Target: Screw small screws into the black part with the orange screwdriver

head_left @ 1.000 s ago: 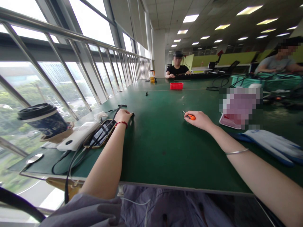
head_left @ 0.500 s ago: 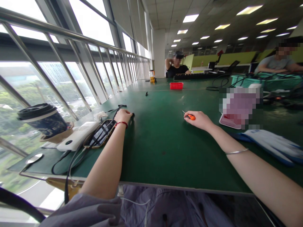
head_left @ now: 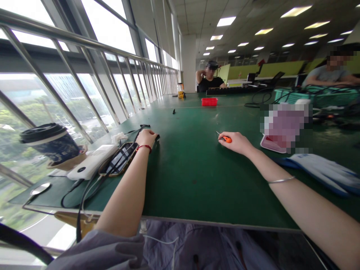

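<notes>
The person's right hand (head_left: 235, 142) holds a small screwdriver (head_left: 226, 139) over the middle right of the green worktop (head_left: 191, 172). Its grip is closed around the orange and black handle, and the thin metal shaft pokes out past the fingers, pointing away and to the left. The left hand (head_left: 146, 138) rests well apart from it, at the left side of the bare stretch. That grip is pinched on a small black piece (head_left: 158, 137), which is mostly covered by the fingers, so it is hard to say what it is.

Just beside the left wrist lies a phone (head_left: 121, 159) with black cables across its screen. Further left are a white power bank (head_left: 91, 163) and a lidded paper cup (head_left: 54, 142), near the metal railing (head_left: 92, 45). To the right, a white and blue glove (head_left: 320, 168) lies near the right forearm.

Beyond the hands, another small black item (head_left: 173, 111) and a red box (head_left: 209, 102) stand on the worktop. 2 other people sit further off, 1 at the far end and 1 behind a teal basket (head_left: 334, 98).
</notes>
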Demonstrator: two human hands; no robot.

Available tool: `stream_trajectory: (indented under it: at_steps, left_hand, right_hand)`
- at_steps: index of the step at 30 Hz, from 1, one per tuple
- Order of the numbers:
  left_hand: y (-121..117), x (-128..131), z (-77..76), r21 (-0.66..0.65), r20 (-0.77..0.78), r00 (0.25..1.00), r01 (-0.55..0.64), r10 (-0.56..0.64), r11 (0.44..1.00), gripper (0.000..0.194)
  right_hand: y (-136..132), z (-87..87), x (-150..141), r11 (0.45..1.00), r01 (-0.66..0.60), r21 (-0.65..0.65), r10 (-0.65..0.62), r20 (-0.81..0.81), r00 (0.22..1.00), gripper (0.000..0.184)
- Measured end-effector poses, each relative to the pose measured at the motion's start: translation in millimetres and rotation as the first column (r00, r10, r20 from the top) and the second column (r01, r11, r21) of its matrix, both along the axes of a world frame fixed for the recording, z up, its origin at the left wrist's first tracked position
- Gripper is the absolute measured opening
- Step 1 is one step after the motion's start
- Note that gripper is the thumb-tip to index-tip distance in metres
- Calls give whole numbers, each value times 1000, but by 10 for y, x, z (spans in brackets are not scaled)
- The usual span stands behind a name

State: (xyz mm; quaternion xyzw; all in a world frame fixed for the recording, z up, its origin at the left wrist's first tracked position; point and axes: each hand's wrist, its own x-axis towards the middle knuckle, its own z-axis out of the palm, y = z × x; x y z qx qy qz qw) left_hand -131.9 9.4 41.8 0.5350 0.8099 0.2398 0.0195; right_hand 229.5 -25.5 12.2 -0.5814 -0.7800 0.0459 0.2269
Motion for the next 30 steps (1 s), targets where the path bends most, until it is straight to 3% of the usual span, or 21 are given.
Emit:
stream_trajectory:
  at_steps: [7,11,13,16,18,20,23,30]
  left_hand:
    - [50,-5,-56,-2,7,999,49,-49,999,24]
    - [138,166,-117,-1,104,964,248,-246,969,21]
    - [140,388,-149,-3,192,896,409,-401,912,19]
    - [59,830,-205,30,314,707,660,-634,751,15]
    - [-32,1111,-243,42,332,599,762,-729,646,12]
    - [-122,1314,-273,34,331,537,815,-776,578,11]
    - [-210,1442,-292,24,292,548,815,-784,578,10]
    - [-279,1413,-270,29,204,553,821,-808,570,12]
  right_hand:
    - [-26,9,-33,996,63,61,-64,3,998,29]
    - [-69,70,-89,971,159,177,-141,-112,984,26]
    - [-113,119,-130,951,194,242,-149,-192,970,21]
    - [-210,205,-213,923,182,339,-86,-279,957,16]
    - [-281,261,-276,923,139,359,-11,-335,942,16]
    - [-343,309,-332,922,146,359,5,-386,923,16]
    - [-399,365,-369,904,192,381,-11,-427,904,22]
    - [-418,438,-276,822,281,496,-21,-466,885,34]
